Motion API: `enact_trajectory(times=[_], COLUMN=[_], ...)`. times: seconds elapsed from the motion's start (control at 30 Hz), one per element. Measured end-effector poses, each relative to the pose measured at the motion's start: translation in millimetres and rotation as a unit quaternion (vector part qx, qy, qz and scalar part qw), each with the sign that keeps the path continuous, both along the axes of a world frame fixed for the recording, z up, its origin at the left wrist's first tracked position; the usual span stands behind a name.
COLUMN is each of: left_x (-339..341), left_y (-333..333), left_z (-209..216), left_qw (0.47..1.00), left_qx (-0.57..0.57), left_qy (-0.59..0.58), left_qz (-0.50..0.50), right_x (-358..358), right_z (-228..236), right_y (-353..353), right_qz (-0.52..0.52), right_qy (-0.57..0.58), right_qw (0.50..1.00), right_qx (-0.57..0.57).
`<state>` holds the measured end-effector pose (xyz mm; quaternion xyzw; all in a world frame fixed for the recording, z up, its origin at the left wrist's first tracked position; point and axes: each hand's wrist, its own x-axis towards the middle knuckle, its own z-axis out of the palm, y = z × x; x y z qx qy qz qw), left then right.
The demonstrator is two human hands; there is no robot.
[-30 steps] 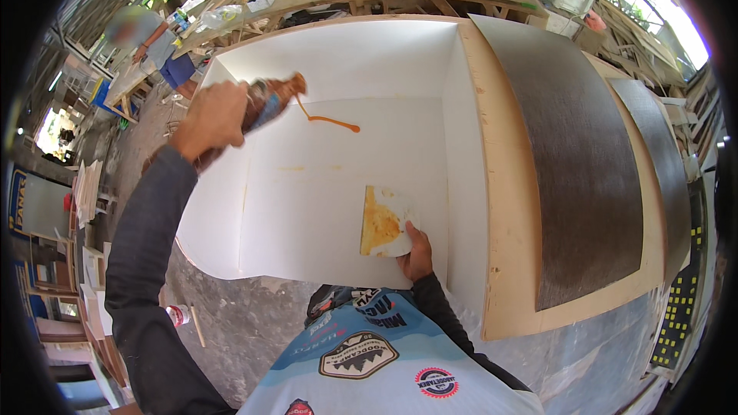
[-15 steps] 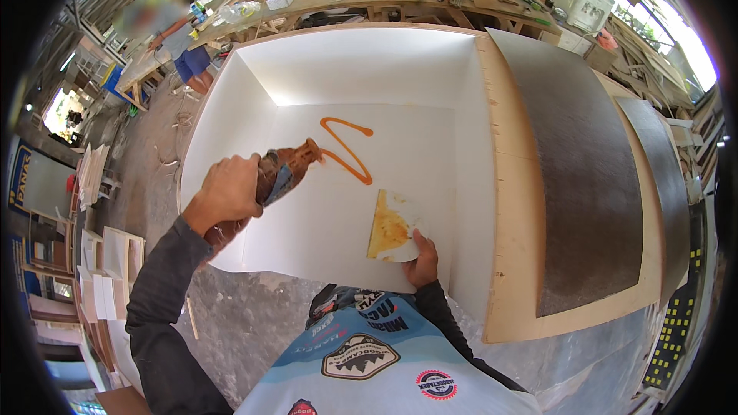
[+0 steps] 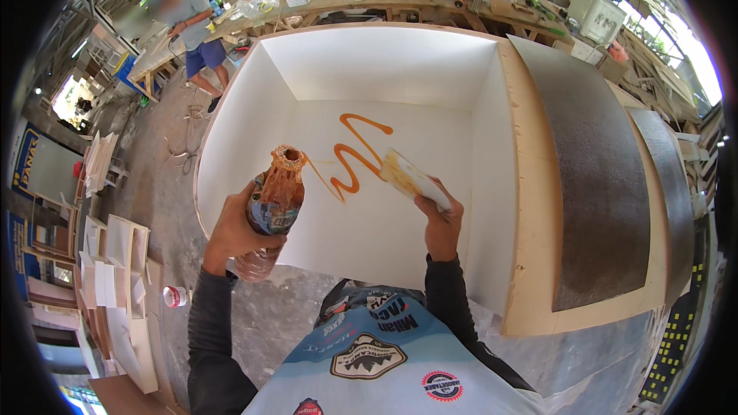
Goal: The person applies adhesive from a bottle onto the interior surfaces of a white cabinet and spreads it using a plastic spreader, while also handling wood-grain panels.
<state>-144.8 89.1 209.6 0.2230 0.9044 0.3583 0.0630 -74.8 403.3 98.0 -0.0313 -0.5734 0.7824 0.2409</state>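
1. White box: stood open before me.
2. Orange zigzag: lay inside the box, ahead of and between my left hand and nearer right hand; long axis ran far-right to near-left.
3. Bottle: my left hand wrapped it, mouth upward.
4. Flat spreader: my right hand pinched it, edge tilted toward the zigzag; contact unclear.

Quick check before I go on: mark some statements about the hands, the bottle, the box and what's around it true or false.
1. The left hand grips the bottle. True.
2. The right hand is empty. False: it holds a flat, stained spreader.
3. An orange-brown zigzag lies on the white surface inside the box. True.
4. The bottle's mouth points down. False: it faces up.
5. The larger dark sheet lies left of the box's opening. False: it is to the right.
6. Another person stands in the background at left. True.
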Motion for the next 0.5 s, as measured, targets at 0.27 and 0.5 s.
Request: enact_trajectory(times=[0.27,0.5], left_x=[4.2,-0.5], left_y=[4.3,-10.5], left_z=[-5.8,-11.5], left_qw=[0.999,0.995], left_qx=[0.049,0.089], left_qy=[0.009,0.033], left_qz=[-0.02,0.041], right_x=[-51.3,-43.7], right_z=[77.8,43.1], right_y=[-29.5,-11.5], right_qz=[0.038,0.06], right_qy=[0.169,0.145], right_qw=[0.932,0.9], right_qx=[0.319,0.407])
